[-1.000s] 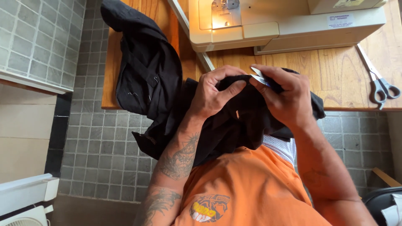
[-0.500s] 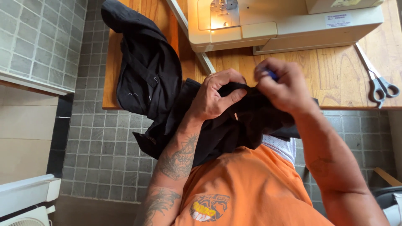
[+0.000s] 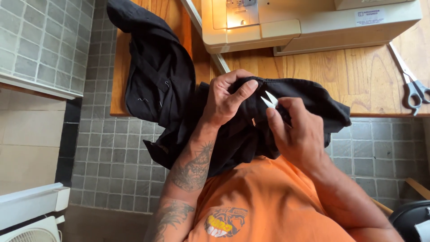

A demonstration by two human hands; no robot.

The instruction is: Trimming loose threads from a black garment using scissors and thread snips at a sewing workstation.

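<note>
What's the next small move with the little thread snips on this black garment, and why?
Probably close the small metal thread snips on the seam. The right hand holds them with blades open, tips at the black fabric garment, while the left hand pinches that fold taut beside them.

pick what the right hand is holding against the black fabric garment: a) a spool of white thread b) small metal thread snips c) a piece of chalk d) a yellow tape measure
b: the right hand holds small metal thread snips with their pointed blades at the black fabric garment, which the left hand grips; large grey-handled scissors lie untouched on the wooden table.
</note>
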